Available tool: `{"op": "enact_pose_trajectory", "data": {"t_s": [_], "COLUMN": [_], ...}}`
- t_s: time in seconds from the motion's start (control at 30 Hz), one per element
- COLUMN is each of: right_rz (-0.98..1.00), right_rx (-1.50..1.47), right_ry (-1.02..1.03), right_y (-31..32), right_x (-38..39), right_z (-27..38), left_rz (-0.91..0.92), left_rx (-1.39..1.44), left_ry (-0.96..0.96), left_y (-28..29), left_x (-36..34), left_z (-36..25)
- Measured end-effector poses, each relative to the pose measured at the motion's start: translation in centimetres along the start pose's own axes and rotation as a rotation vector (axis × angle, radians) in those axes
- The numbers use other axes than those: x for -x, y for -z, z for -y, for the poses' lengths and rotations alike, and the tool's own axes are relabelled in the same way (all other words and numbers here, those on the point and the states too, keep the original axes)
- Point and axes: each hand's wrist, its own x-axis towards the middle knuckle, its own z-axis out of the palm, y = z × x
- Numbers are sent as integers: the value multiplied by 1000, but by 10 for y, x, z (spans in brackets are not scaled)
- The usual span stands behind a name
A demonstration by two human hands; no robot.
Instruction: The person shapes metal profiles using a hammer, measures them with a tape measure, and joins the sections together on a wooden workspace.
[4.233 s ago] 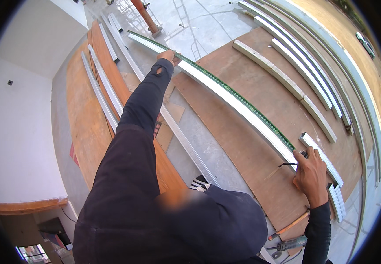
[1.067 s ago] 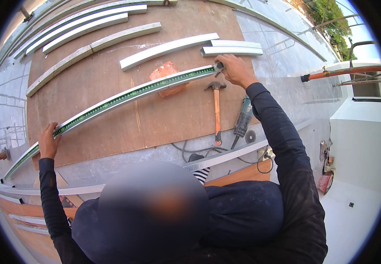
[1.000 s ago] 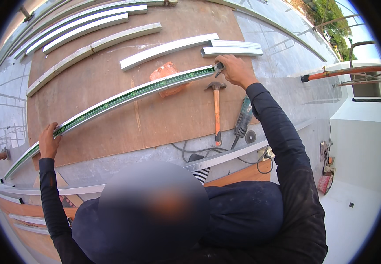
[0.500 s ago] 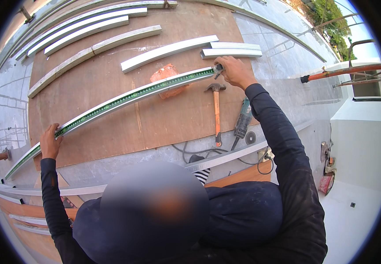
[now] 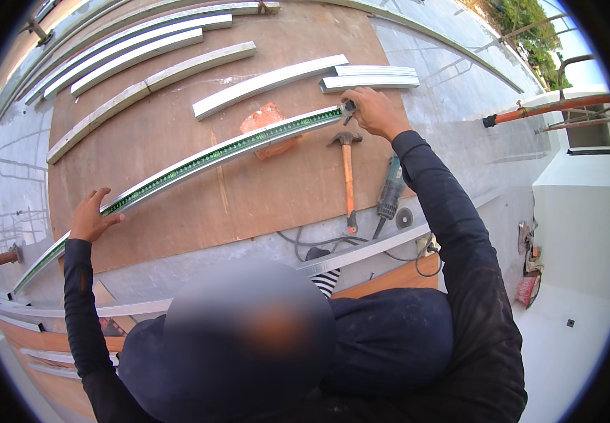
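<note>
A long silver metal channel (image 5: 139, 201) slants up to the right, with a green tape measure blade (image 5: 227, 151) stretched along it. My right hand (image 5: 377, 114) grips the tape measure (image 5: 348, 108) at the channel's upper right end. Over the lower left stretch of the channel is my left hand (image 5: 92, 218), its thumb and fingers spread apart around the blade; whether it touches the metal I cannot tell. An orange-red block (image 5: 268, 118) sits beneath the channel, partly hidden by it. Close below my right hand lies a claw hammer (image 5: 348, 180) with an orange handle.
A brown plywood sheet (image 5: 171, 243) lies under the work. An angle grinder (image 5: 390, 190) and a grey disc (image 5: 403, 217) are near my right forearm. Shorter metal channels (image 5: 269, 84) and a wooden batten (image 5: 150, 86) lie beyond. Another metal bar (image 5: 375, 247) crosses close to my legs.
My left hand has slid up along the channel to the right, and its fingers have spread from their hold. My right hand stays at the tape measure, almost still.
</note>
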Motion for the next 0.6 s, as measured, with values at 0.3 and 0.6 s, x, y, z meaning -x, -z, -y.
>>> {"op": "enact_pose_trajectory", "data": {"t_s": [0.3,0.6], "right_rz": [-9,-24], "right_rx": [-11,-24], "right_ry": [-22,-2], "right_y": [-3,-2], "right_x": [0,4], "right_z": [1,-3], "left_rz": [-38,4], "left_rx": [311,394], "left_ry": [-45,-118], "left_y": [-22,-20], "left_x": [-49,-64], "left_z": [-53,-83]}}
